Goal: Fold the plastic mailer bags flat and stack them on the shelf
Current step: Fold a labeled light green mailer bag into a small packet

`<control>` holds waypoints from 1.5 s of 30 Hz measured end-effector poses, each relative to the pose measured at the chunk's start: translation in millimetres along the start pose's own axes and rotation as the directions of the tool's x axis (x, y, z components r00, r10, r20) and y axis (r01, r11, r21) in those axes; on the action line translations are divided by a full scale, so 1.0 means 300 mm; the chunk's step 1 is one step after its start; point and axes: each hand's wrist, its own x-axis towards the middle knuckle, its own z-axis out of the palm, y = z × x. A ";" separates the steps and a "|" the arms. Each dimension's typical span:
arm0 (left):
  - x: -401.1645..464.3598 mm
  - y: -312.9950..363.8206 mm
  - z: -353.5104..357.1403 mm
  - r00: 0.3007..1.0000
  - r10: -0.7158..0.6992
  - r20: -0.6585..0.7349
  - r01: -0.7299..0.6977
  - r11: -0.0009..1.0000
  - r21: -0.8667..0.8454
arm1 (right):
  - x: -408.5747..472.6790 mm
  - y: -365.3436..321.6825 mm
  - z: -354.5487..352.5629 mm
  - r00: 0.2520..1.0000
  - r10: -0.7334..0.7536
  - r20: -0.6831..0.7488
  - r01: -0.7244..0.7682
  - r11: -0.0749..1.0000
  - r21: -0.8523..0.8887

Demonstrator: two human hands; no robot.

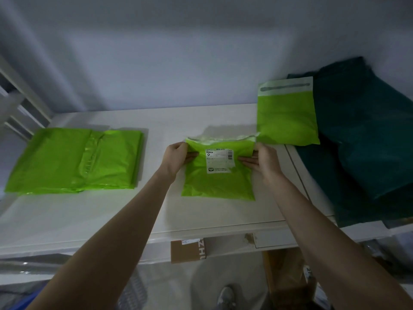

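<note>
1. Mostly, both my arms reached straight forward and down over the shelf point(93, 211), bare to above the elbow, wrists nearly level with each other.
2. My left hand point(176, 156) curled around the upper left corner of the small green bag point(218, 184), thumb on top and fingers tucked onto its face, pinching the plastic.
3. My right hand point(261, 158) mirrored it at the upper right corner, fingers lying flat on the bag beside the white label point(218, 161) and closed on the edge.
4. The shelf was a pale, smooth board running left to right against a plain light wall point(178, 52); a white frame point(20, 101) stood at the far left.
5. Below the shelf's front edge I could see a brown cardboard box point(186, 250) and blurred clutter on the floor, with a grey shoe point(225, 297) at the bottom.
6. The small green bag lay flat on the shelf between my hands, its open top rim crumpled and turned back away from me, label facing up.
7. A stack of folded green bags point(73, 162) rested well apart to the left.
8. Another green bag point(287, 115) leaned just beyond my right hand, propped against a heap of dark green bags point(366, 139) at the right end.
</note>
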 end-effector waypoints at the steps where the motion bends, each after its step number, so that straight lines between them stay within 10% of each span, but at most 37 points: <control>1: -0.005 0.002 -0.004 1.000 -0.023 -0.005 0.023 0.999 -0.037 | -0.004 0.000 -0.003 1.000 0.019 0.011 -0.019 1.000 0.001; 12: -0.066 0.002 -0.018 0.984 0.178 0.034 -0.176 0.900 0.399 | -0.067 -0.018 -0.033 0.995 -0.096 -0.012 0.095 0.991 -0.092; 18: -0.087 -0.011 -0.036 0.993 -0.029 -0.110 0.062 0.949 0.308 | -0.096 0.003 -0.060 0.996 -0.062 -0.060 0.041 0.955 -0.294; 29: -0.176 -0.052 -0.034 0.982 0.136 -0.128 -0.057 0.870 0.489 | -0.177 0.040 -0.066 0.943 -0.331 0.018 0.241 0.646 -0.724; 45: -0.224 -0.103 -0.040 0.964 0.262 -0.046 -0.181 0.773 0.608 | -0.195 0.101 -0.075 0.854 -0.494 0.163 0.395 0.413 -0.821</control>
